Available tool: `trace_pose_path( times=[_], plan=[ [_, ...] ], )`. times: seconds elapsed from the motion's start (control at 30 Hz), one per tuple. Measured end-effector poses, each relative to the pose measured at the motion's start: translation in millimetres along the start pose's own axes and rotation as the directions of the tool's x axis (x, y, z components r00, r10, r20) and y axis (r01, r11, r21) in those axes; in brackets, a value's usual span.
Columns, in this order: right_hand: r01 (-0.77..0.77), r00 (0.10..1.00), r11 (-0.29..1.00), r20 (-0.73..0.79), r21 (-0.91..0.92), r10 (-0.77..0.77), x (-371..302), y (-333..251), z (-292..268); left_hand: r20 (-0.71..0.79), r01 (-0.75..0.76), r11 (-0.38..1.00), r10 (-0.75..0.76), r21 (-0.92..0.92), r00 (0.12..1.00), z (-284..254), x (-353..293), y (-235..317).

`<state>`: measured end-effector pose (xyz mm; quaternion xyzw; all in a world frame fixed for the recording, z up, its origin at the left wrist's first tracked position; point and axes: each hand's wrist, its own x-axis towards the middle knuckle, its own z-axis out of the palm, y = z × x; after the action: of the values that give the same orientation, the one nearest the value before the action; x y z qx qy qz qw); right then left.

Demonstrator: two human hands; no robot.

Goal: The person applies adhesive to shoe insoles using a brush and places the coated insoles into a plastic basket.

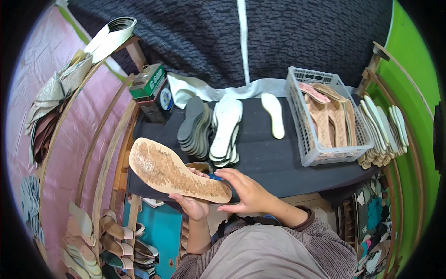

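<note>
Our left hand [196,208] held a seemingly part-coated sole [179,173], right hand [251,191] spread around its heel. White soles [226,131] beyond it looked uncoated.

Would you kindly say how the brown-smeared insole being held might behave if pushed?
The insole seems fairly stiff, its broad end jutting past the left hand without visible droop. Its shiny patch may feel slick or tacky.

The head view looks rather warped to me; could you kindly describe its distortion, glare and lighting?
Head view: strong fisheye bend, the wooden rails at left bowing and the corners black; head view: glossy highlights on the wide end of the sole in the left hand; head view: bright lighting, the white insoles nearly washed out.
</note>
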<state>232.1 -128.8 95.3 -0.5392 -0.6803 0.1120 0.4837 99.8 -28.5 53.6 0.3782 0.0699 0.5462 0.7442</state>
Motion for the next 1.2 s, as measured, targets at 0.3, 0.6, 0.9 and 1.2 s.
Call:
trace_pose_path(
  times=[0.3,0.6,0.9,1.2],
  plan=[
    [-0.105,0.984,0.972,-0.162,-0.209,0.072,-65,0,-98,0.001,-0.012,0.997,0.012,0.082,1.000,95,-34,-66],
    [-0.483,0.627,0.791,-0.779,-0.374,0.015,-129,36,-264,0.247,0.224,0.970,-0.241,0.099,0.938,117,-64,-106],
    [-0.727,0.567,0.524,-0.818,-0.443,0.094,-134,164,-381,0.230,0.319,0.945,-0.328,0.077,0.916,135,-101,-143],
    [-0.781,0.624,0.280,-0.723,-0.559,0.298,-120,227,-401,0.189,0.325,0.942,-0.336,0.089,0.923,146,-121,-161]
  ],
)
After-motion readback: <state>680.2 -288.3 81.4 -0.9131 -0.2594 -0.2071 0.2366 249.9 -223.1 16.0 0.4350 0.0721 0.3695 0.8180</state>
